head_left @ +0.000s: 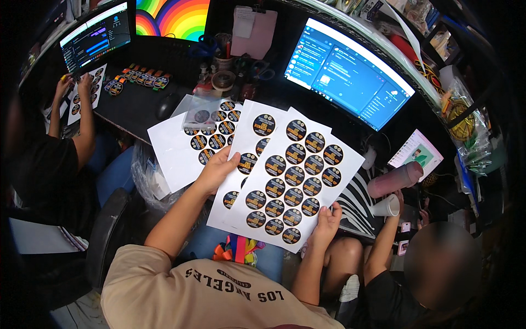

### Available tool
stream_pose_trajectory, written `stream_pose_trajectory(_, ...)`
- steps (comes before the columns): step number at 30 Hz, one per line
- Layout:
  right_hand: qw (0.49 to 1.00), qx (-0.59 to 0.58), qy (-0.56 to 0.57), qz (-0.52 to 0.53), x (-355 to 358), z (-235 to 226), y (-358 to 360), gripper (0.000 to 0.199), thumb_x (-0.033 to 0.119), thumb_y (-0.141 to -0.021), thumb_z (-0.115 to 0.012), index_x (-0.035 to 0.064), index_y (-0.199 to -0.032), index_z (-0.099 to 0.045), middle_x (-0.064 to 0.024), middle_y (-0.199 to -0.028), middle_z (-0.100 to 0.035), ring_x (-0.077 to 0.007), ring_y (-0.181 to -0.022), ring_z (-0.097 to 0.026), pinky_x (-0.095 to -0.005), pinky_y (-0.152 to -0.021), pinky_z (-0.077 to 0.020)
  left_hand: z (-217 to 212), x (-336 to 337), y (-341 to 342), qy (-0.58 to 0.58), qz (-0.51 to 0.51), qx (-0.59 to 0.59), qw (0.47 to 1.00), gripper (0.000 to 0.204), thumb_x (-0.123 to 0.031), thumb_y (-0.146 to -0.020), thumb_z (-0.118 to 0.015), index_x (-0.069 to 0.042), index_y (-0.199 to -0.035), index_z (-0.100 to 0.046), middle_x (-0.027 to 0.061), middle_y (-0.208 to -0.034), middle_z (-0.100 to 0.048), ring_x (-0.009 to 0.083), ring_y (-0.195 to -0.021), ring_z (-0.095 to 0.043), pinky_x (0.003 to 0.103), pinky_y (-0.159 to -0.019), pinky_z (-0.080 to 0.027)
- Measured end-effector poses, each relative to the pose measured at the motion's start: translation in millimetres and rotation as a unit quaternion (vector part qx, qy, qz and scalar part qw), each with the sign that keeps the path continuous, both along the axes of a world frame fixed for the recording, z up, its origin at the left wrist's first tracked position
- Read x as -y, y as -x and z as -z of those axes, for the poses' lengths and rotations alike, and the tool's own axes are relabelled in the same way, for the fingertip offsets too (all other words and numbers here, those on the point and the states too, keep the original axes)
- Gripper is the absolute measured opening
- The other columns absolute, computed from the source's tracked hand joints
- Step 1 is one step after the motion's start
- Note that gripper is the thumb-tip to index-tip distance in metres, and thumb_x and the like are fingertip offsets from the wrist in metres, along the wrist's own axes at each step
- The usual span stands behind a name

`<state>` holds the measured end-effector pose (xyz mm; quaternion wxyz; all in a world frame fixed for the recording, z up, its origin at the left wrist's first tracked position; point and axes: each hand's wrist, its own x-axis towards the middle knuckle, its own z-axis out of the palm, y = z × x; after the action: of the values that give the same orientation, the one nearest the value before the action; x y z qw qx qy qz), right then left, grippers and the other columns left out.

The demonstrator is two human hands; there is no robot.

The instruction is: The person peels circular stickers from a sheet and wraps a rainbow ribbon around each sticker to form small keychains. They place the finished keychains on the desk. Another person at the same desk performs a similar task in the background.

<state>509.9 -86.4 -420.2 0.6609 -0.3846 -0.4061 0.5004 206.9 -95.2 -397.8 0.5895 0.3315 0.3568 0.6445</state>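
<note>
My left hand [218, 169] grips the left edge of a white sticker sheet [247, 143] printed with round black stickers. Overlapping it, a second sticker sheet [296, 181] with several rows of the same round stickers is pinched at its lower right edge by my right hand [327, 218]. Both sheets are fanned out in front of my chest. More sticker sheets [181, 148] lie on the black desk [137, 107] beyond my left hand, under a clear plastic bag [204, 109].
A monitor [350, 74] glows at the right and another monitor [96, 35] at the far left. A person in black at the left handles stickers [82, 96]. Another person at the lower right holds a paper cup [386, 206]. A pink bottle [395, 179] and colourful ribbons [236, 249] are near.
</note>
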Motion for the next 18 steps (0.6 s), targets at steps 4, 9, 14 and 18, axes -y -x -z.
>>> stream_pose_trajectory(4,1.000,0.001,-0.004,0.012,-0.9,3.9,-10.1,0.033,0.002,-0.096,-0.050,0.0016,-0.126,-0.037,-0.0200,-0.114,-0.062,-0.0204,-0.101,-0.061,-0.0331,-0.090,-0.0474,3.4,-1.3,0.7,-0.010,-0.027,-0.044,0.999,0.038,-0.019,-0.097,-0.057,-0.001,-0.128,-0.048,0.0084,-0.117,-0.063,0.0129,-0.100,-0.061,0.028,-0.087,-0.049)
stream_pose_trajectory(9,1.000,-0.012,0.014,0.020,-0.3,5.5,-22.3,0.033,0.002,-0.095,-0.051,0.0017,-0.125,-0.038,-0.0208,-0.119,-0.060,-0.0222,-0.105,-0.059,-0.0356,-0.094,-0.0459,3.8,-1.9,0.5,-0.011,-0.041,-0.077,0.996,0.040,-0.017,-0.096,-0.058,-0.001,-0.130,-0.048,0.0081,-0.118,-0.063,0.0124,-0.101,-0.060,0.027,-0.088,-0.048)
stream_pose_trajectory(14,0.998,-0.063,0.005,-0.001,-4.5,7.0,-35.0,0.036,-0.001,-0.093,-0.053,0.0028,-0.126,-0.038,-0.0184,-0.120,-0.059,-0.0229,-0.106,-0.059,-0.0368,-0.095,-0.0476,-1.8,-3.2,-0.7,-0.018,-0.054,-0.055,0.997,0.044,-0.017,-0.095,-0.059,0.000,-0.133,-0.045,0.0087,-0.118,-0.063,0.0126,-0.102,-0.061,0.027,-0.089,-0.048)
stream_pose_trajectory(18,0.997,-0.071,-0.001,-0.012,-4.8,5.7,-40.7,0.035,0.000,-0.093,-0.051,0.0030,-0.125,-0.037,-0.0174,-0.119,-0.057,-0.0232,-0.105,-0.060,-0.0369,-0.093,-0.0509,-8.1,-3.3,0.1,-0.014,-0.058,-0.040,0.997,0.043,-0.017,-0.094,-0.060,0.000,-0.132,-0.046,0.0085,-0.117,-0.063,0.0122,-0.100,-0.061,0.026,-0.086,-0.049)
